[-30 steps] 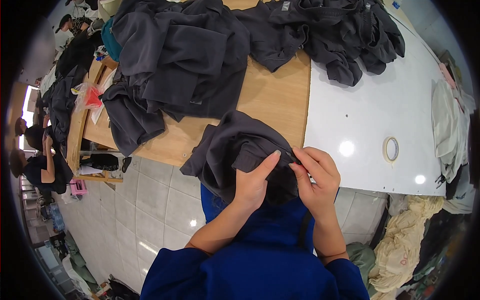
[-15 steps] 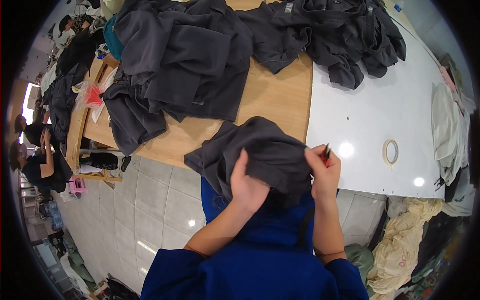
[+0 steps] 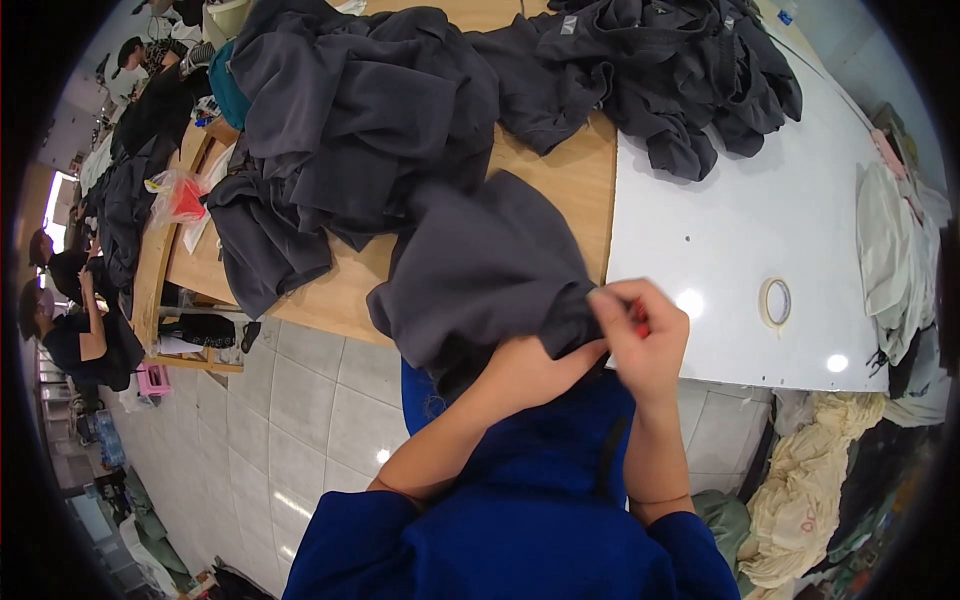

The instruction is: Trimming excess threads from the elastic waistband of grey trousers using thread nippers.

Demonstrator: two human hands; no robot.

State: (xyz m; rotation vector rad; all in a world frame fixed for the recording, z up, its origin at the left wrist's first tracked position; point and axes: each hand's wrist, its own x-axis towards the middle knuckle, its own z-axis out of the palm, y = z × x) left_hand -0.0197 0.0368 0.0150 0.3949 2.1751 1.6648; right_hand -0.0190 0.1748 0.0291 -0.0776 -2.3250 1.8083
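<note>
A dark grey garment [image 3: 480, 265] is lifted in front of me, above the near edge of the wooden table [image 3: 560, 185]. My left hand [image 3: 535, 365] is under its lower edge, gripping the bunched cloth. My right hand [image 3: 640, 330] pinches the same hem from the right and has a small red object between its fingers. Most of my left hand is hidden by the fabric.
Piles of dark grey garments [image 3: 360, 110] cover the wooden table, another heap [image 3: 690, 70] at the far right. A white tabletop [image 3: 740, 230] carries a tape roll [image 3: 775, 300]. Cream and dark cloth [image 3: 830, 470] lies at lower right. A seated person [image 3: 75, 340] is far left.
The garment has been raised and spread up toward the table. Both hands moved right and slightly down along its lower edge, the left now tucked beneath the cloth.
</note>
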